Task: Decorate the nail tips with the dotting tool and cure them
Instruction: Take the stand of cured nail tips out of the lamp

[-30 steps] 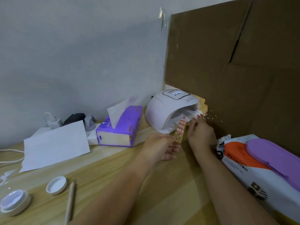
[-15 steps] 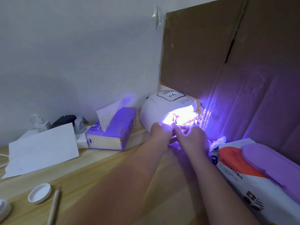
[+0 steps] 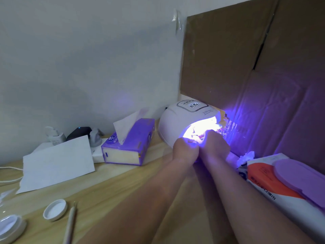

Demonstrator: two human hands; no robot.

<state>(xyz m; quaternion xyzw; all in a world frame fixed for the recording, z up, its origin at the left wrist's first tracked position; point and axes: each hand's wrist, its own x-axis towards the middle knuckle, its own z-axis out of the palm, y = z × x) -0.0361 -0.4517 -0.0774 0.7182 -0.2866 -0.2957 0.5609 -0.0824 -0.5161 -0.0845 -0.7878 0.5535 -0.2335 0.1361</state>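
Two hands meet at the mouth of the white nail lamp, which is lit: violet-white light floods its opening and spills onto the brown cardboard standing behind and to the right. Its top display glows with white digits too blurred to read. The nail tips show only as a few small reddish shapes at the right edge of the opening, just beyond the right-hand fingers; glare washes out any decoration, and their holder cannot be made out.

The left hand rests low on the wooden counter in front of the lamp, its fingers curled inward toward the light; whether they pinch anything cannot be told through the glare. The right hand lies just beside it, touching or nearly so, with its fingers reaching into the glow, and their hold is likewise hidden. Both forearms stretch forward across the counter.

Left of the fingers stands a purple tissue box with one tissue pulled up, and further left a white sheet of paper leans in front of chargers and a dark device. Well back from the fingers, at the near left, lie the dotting tool, a white lid and an open white jar. Right of the fingers sits a wet-wipe pack with a purple flap, crumpled tissue at its far corner.
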